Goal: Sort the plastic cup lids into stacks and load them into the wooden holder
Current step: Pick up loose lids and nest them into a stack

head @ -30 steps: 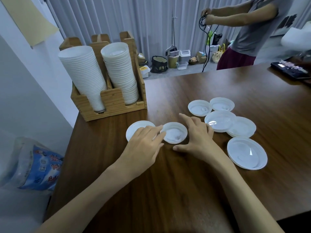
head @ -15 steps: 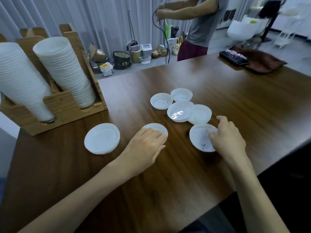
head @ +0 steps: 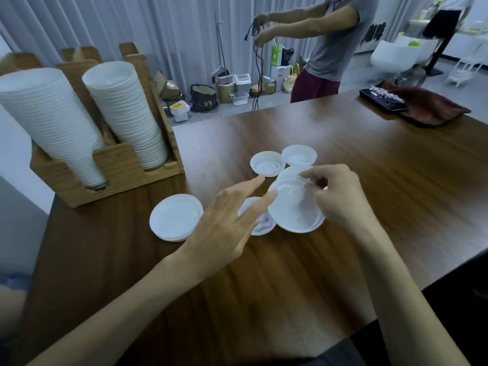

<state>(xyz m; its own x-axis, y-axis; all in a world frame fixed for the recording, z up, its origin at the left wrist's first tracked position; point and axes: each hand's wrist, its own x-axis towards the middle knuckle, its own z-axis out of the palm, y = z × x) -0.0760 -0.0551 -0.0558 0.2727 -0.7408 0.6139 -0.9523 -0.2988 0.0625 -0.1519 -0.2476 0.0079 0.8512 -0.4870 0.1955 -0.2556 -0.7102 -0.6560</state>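
Head view showed two bare forearms coming in over the near edge of the tabletop [head: 290, 291]. The left hand [head: 229, 220] was open, fingers straight and spread, and one fingertip seemed to touch the left rim of the large lid [head: 293, 210]. Under these fingers a small lid [head: 260, 225] lay on the wood, partly hidden.

The right hand [head: 338, 196] pinched the far rim of the large lid between the thumb and curled fingers. The lid was tilted, with its near side low over the middle of the tabletop. I could not tell if it was one lid or several nested together.

Toward the left edge rested a low stack of flat lids [head: 175, 217]. Just behind the large lid was another lid [head: 291, 172], and further back two small ones lay side by side [head: 268, 163].

These lids looked thin, very light, smooth and a little flexible. I judged that they would slide easily on the wood and bend if squeezed in the middle. The rim was therefore the best place to hold them, and nested ones might cling together.

At the far left corner stood the wooden holder [head: 113, 165] with two tall white stacks [head: 126, 114] leaning in its slots. At the far right corner lay a dark flat device [head: 383, 100] on a brown cloth [head: 433, 108]. Beyond the far edge a person [head: 332, 48] handled a cord.
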